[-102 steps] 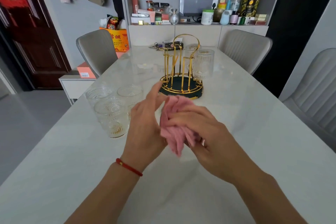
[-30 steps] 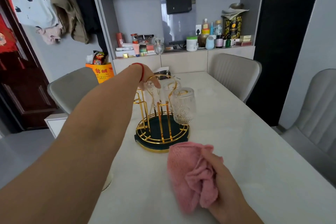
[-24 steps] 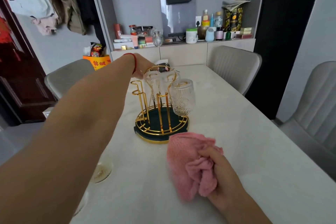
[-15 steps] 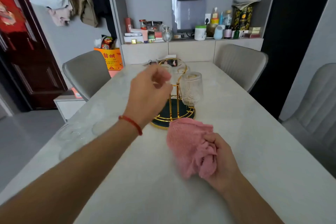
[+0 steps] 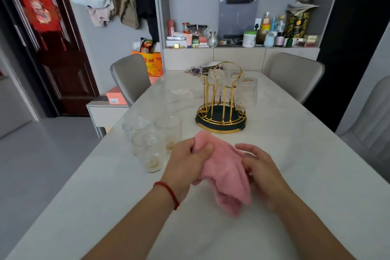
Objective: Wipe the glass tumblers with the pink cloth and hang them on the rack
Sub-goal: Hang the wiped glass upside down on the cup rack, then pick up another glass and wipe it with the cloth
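The pink cloth (image 5: 223, 171) hangs between both hands above the white table (image 5: 295, 175). My left hand (image 5: 185, 167) pinches its upper left end, and my right hand (image 5: 261, 171) holds its right side. Three glass tumblers stand upright at the left: the nearest tumbler (image 5: 148, 150), a second tumbler (image 5: 168, 133) behind it, and a third tumbler (image 5: 135, 124) near the table edge. The gold rack (image 5: 221, 107) with its dark round base stands further back. A tumbler (image 5: 246, 94) hangs upside down on its right side, with other glasses (image 5: 219, 82) hung behind the gold wires.
Grey chairs stand at the far left (image 5: 130, 78), far right (image 5: 293, 74) and right side (image 5: 371, 124). Keys and a small box (image 5: 200, 69) lie at the table's far end. A low side table (image 5: 105, 107) sits left of the table, and a cluttered shelf (image 5: 242, 38) behind.
My left hand has come back from the rack, empty, and taken hold of the pink cloth's left end. The right hand has kept the cloth. The view has tilted down.
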Demonstrator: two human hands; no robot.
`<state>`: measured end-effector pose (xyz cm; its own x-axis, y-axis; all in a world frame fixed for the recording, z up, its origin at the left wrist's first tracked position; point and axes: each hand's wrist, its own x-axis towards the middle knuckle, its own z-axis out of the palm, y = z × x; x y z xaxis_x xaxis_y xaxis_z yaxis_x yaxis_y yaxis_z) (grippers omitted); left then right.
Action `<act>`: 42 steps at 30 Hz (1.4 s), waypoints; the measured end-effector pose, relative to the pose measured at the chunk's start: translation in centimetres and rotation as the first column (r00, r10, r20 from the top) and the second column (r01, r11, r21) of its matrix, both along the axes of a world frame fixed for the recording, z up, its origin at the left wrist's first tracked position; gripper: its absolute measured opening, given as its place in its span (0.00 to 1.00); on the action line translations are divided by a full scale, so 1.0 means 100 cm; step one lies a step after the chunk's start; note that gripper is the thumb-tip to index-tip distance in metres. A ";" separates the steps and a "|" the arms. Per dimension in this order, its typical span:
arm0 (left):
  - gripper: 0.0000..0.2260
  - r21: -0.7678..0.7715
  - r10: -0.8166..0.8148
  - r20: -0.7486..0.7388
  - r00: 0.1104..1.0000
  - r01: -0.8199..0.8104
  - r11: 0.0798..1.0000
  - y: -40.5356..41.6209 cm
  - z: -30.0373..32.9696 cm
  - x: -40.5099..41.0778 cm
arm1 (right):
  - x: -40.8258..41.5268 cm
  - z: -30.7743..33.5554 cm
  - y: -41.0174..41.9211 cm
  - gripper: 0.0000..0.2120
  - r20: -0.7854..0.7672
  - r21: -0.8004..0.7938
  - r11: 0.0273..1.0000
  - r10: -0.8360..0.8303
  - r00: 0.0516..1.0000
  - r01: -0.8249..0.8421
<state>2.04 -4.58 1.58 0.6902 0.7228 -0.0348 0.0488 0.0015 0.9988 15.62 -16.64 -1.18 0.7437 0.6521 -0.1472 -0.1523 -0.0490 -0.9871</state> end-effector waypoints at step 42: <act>0.26 0.536 -0.031 0.032 0.999 0.009 0.844 -0.040 -0.018 0.007 | -0.034 0.012 0.000 0.31 -0.117 0.584 0.811 0.106 0.988 -0.018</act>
<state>2.74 -8.55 -0.22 0.6975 0.6072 0.3805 0.0052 -0.5352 0.8447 12.26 -16.65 0.06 0.6996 0.6925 0.1761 -0.3040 0.5114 -0.8038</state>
